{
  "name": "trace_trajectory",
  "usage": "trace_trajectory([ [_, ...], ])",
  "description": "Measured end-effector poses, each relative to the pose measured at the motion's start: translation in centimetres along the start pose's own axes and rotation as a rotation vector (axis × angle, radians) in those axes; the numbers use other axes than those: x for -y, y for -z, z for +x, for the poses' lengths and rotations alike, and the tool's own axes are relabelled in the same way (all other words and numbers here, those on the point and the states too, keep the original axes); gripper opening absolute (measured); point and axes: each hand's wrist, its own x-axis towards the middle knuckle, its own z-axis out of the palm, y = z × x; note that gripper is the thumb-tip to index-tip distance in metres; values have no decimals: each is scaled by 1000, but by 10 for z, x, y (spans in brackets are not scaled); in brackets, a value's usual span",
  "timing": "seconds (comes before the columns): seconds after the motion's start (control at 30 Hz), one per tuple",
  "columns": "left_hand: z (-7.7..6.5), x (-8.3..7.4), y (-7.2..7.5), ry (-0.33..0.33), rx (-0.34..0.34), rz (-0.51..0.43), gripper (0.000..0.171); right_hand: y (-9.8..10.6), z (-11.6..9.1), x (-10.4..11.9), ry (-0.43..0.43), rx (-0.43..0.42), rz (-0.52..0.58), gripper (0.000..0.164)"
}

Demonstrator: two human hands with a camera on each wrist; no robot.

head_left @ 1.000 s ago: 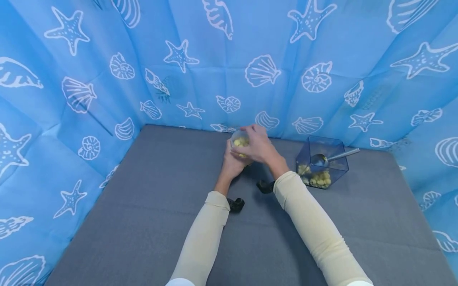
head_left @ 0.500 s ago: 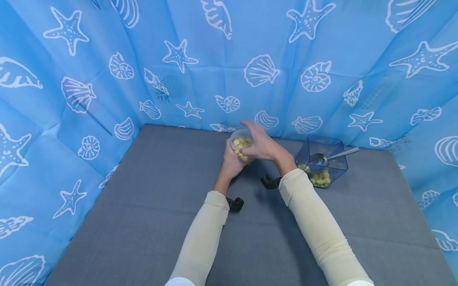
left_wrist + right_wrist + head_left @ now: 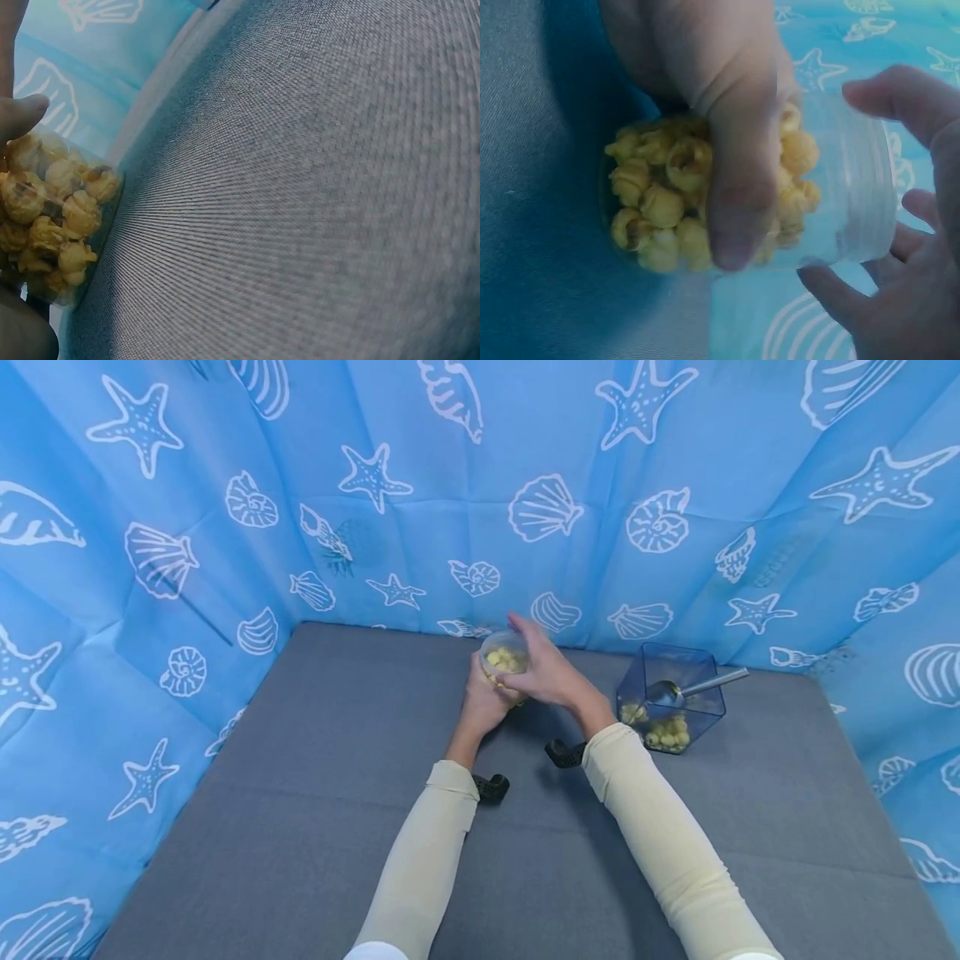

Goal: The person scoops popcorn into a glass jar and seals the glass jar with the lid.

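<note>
A clear round jar (image 3: pixel 492 645) of yellow popcorn (image 3: pixel 64 202) is held close over the grey table, its mouth tilted back toward the person. My left hand (image 3: pixel 483 700) grips the jar's body, the thumb (image 3: pixel 739 202) lying across its side in the right wrist view. About the ridged clear rim (image 3: pixel 870 187), my right hand (image 3: pixel 553 675) spreads its fingers wide. Its thumb tip touches the rim's near edge and its forefinger stands raised at the far edge. The left fingers behind the jar are hidden.
To the right stands a blue-tinted clear bin (image 3: pixel 703 720) with popcorn (image 3: pixel 667 735) at the bottom and a metal scoop (image 3: pixel 686 690) leaning in it. A blue shell-patterned curtain (image 3: pixel 435 510) hangs behind the table (image 3: pixel 337 760) and along its sides.
My right hand has loosened from around the jar's rim, its forefinger lifting away and its wrist shifting right, then edging slightly back. The left hand keeps hold of the jar.
</note>
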Motion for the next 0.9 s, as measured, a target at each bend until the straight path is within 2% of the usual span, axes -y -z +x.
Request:
trace_trajectory([
  [0.1, 0, -1, 1, -21, -9, 27, 91, -6, 0, -1, -18, -69, -59, 99],
  [0.2, -1, -3, 1, -59, -1, 58, 88, -11, 0, 0, -66, -125, -89, 107],
  [0.27, -1, -3, 1, -61, 7, 58, 87, -11, -1, -1, -66, -102, -46, 107],
  [0.4, -1, -5, 1, -16, 13, 33, 90, -4, -3, -5, -17, -14, 95, 103],
  [0.5, 0, -6, 1, -18, 4, 18, 91, -5, -3, -7, -11, -21, 72, 100],
  [0.63, -1, -7, 1, -53, 9, 19, 88, -8, -5, -4, -62, -66, 13, 105],
  [0.8, 0, -3, -1, -4, 0, -1, 91, -2, -10, -8, -11, -14, 80, 102],
  [0.9, -1, -1, -1, 21, -14, -26, 93, -2, -10, -14, 12, -3, 80, 99],
])
